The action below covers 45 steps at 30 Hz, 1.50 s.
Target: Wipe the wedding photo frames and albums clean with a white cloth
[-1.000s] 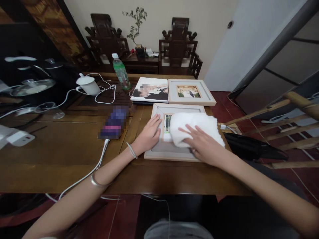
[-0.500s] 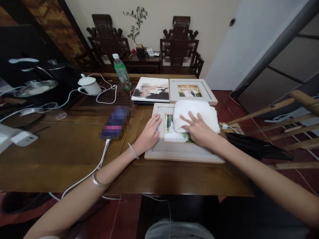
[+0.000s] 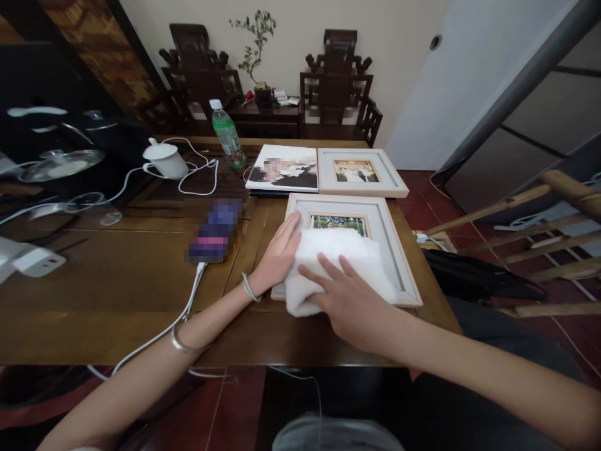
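A picture frame (image 3: 407, 263) with a pale wooden rim and a wide light mat lies flat near the table's front edge. A folded white cloth (image 3: 335, 245) covers the lower part of its photo and overhangs the front rim. My right hand (image 3: 354, 304) presses down on this cloth with fingers spread, the thumb side partly tucked into a fold. Along the frame's left edge rests my left hand (image 3: 278, 255), fingers stretched out and touching the rim, close beside the cloth. Only the photo's upper strip shows.
Behind the frame lie a second picture frame (image 3: 393, 183) and a white-edged photo panel (image 3: 284, 181). To the left are a phone (image 3: 213, 232) on a charging cable, a green-labelled bottle (image 3: 228, 138), a lidded white cup (image 3: 165, 160) and a power strip (image 3: 40, 260).
My right hand has drawn the cloth toward me and to the left, from the frame's upper right to its lower edge. My left hand stays at the left rim.
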Each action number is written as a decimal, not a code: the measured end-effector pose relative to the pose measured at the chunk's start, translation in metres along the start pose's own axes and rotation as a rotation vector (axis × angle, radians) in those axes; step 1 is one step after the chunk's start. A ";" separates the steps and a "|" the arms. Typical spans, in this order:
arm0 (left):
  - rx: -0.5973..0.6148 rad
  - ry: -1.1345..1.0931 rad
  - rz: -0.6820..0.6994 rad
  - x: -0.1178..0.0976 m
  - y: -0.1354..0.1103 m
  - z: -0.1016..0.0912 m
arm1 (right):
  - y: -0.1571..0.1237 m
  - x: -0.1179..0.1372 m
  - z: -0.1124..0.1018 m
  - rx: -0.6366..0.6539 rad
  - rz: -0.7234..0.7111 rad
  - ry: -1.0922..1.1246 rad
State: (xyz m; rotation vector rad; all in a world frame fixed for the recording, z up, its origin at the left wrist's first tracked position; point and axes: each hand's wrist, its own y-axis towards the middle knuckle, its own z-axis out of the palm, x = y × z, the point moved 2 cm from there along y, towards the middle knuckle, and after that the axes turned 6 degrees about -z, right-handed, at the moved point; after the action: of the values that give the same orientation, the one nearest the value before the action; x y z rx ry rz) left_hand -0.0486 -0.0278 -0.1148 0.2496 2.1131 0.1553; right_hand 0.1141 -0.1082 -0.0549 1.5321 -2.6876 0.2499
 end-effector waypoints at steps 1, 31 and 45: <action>-0.009 -0.032 -0.015 -0.001 -0.001 0.000 | 0.009 -0.005 0.003 -0.010 0.020 -0.030; -0.086 0.136 0.239 0.006 -0.003 0.003 | -0.067 -0.111 -0.007 -0.048 0.324 -0.406; -0.083 0.109 0.222 0.004 -0.003 0.003 | -0.069 -0.063 -0.009 -0.048 -0.002 -0.148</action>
State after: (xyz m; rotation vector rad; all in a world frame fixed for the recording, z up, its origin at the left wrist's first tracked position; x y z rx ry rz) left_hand -0.0485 -0.0297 -0.1203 0.4343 2.1772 0.3951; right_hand 0.2053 -0.0872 -0.0448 1.5996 -2.7805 0.0741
